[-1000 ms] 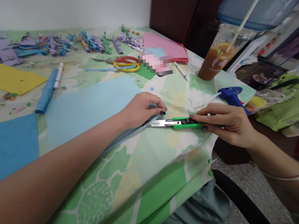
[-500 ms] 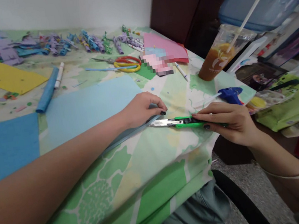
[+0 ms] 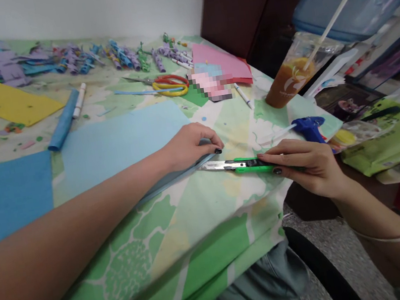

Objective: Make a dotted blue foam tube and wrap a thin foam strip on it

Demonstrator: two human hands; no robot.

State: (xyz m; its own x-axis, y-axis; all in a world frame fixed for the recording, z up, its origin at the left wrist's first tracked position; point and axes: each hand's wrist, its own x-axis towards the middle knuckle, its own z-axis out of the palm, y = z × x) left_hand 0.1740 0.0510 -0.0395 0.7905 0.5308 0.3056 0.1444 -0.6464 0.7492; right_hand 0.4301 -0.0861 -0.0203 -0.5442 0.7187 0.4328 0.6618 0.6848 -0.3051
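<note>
A large sheet of light blue paper [image 3: 119, 139] lies on the table with its near edge folded over. My left hand [image 3: 195, 143] is closed at the paper's right end, fingers curled and thumb against the folded edge. In my right hand [image 3: 309, 161] is a green utility knife [image 3: 249, 164], gripped between thumb and fingers with its blade out. The blade points left and its tip meets the fold's right end, just below my left thumb. My left forearm covers part of the sheet.
Scissors [image 3: 171, 85], a rolled blue paper [image 3: 64, 121] and markers lie behind the sheet. A drink cup with a straw [image 3: 288, 74] and a blue glue gun [image 3: 309, 128] stand right. Yellow paper [image 3: 9, 104] and blue paper [image 3: 8, 198] are left. The cloth-covered table edge drops near my lap.
The utility knife's handle and my right hand have dipped very slightly. My left hand and the paper stay in place.
</note>
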